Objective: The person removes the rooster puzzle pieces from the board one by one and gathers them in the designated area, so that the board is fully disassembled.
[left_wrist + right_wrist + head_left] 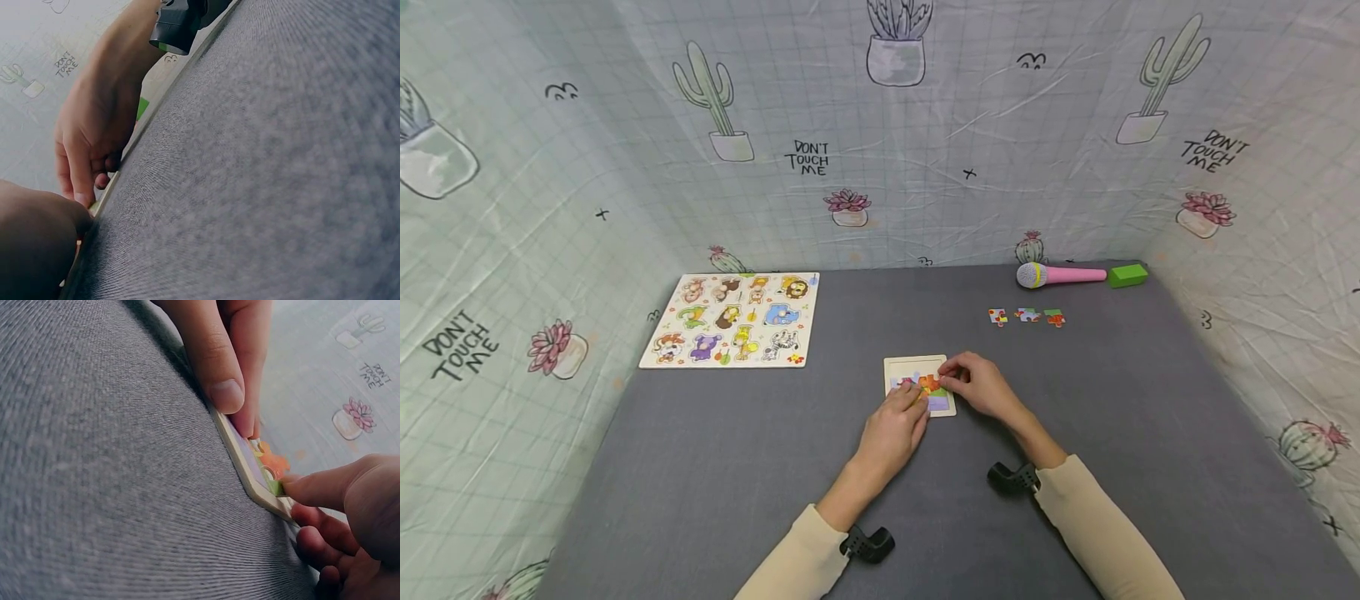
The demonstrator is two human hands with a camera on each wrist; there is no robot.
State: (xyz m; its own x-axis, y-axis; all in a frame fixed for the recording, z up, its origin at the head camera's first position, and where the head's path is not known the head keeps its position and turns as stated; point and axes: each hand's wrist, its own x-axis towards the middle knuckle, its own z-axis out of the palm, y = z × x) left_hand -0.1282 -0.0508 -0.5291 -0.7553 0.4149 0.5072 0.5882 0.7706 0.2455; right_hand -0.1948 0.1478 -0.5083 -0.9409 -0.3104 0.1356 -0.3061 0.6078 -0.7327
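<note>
A small wooden jigsaw tray (pixel 953 410) with a pale raised border lies on the grey table, partly filled with colourful pieces. My left hand (pixel 891 429) rests over its left and near side, fingers extended onto the pieces; its thumb (pixel 226 395) sits by the near border in the right wrist view. At the right border, my right hand (pixel 983 385) pinches an orange and green puzzle piece (pixel 274 461), which stands tilted above the tray. Fingers hide part of the picture. In the left wrist view the right hand (pixel 100 131) reaches down to the tray's edge.
Three loose puzzle pieces (pixel 1028 315) lie beyond the tray to the right. Behind them are a pink toy microphone (pixel 1075 275) and a green block (pixel 1127 276). An animal puzzle board (pixel 752 333) lies at the back left. Printed cloth (pixel 895 217) walls the table.
</note>
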